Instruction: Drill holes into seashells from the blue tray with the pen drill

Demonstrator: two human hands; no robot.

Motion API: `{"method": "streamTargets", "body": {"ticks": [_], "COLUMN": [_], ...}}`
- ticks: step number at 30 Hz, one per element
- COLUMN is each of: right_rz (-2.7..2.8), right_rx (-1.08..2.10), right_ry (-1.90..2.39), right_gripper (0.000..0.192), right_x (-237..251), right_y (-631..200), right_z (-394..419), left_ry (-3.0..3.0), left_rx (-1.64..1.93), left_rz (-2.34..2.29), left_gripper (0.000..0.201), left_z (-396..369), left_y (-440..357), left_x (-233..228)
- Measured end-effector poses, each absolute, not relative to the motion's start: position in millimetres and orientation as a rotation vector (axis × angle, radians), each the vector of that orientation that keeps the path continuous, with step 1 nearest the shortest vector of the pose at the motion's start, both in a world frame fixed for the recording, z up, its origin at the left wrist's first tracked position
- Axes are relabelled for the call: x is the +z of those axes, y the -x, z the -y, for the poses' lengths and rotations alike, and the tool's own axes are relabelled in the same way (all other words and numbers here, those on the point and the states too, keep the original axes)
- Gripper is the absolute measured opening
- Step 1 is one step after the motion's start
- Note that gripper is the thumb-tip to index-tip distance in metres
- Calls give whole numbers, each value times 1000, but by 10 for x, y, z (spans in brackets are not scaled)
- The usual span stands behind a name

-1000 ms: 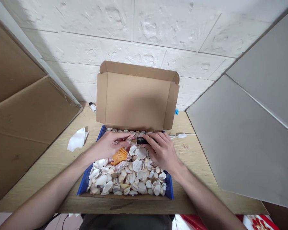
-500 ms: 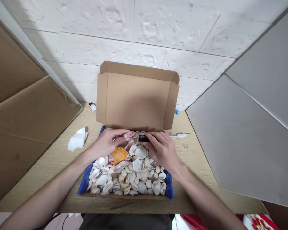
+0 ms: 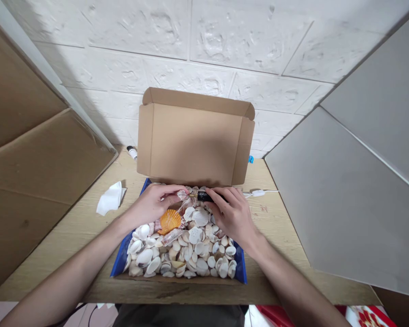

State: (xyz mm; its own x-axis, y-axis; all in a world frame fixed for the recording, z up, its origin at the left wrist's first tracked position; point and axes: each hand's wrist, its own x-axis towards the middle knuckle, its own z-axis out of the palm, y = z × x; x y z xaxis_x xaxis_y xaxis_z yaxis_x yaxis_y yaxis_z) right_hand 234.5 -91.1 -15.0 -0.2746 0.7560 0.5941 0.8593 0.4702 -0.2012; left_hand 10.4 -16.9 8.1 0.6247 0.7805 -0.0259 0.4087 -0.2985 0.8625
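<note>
Risk: small shell [image 3: 182,194] is pinched only at the fingertips of left hand [image 3: 153,204], so side load from the black tool [image 3: 204,196] could flick it into the shell pile [image 3: 187,247] (thin shell could crack too). Right hand [image 3: 233,215] is closed round the tool, tip aimed left at the shell. Both hands hover mid-frame over the far end of the blue box [image 3: 117,268], wrists low, forearms converging from the bottom corners
</note>
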Motion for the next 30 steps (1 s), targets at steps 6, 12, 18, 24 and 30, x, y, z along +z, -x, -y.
{"method": "streamTargets", "body": {"ticks": [6,12,18,24,30], "right_rz": [2103,2109,2104,2150,2172], "right_rx": [-218,-230,-286,-157,-138], "right_ry": [1325,1282,1209,1359,1387], "right_gripper": [31,30,32,25,27], "right_x": [-144,-140,-128,-123,-115], "right_y": [-2342,-2354,-2368,-2329,-2306], "right_z": [910,922,926,922,922], "left_ry": [-1913,-1906,-1903,-1932,-1932], "left_rx": [508,491,472,460,466], "left_rz": [-953,-954,-946,-971,-965], "left_gripper": [29,30,31,31,32], "left_z": [176,174,180,173,166], "left_y": [-110,-113,-104,-96,-98], "left_x": [108,90,83,84,79]}}
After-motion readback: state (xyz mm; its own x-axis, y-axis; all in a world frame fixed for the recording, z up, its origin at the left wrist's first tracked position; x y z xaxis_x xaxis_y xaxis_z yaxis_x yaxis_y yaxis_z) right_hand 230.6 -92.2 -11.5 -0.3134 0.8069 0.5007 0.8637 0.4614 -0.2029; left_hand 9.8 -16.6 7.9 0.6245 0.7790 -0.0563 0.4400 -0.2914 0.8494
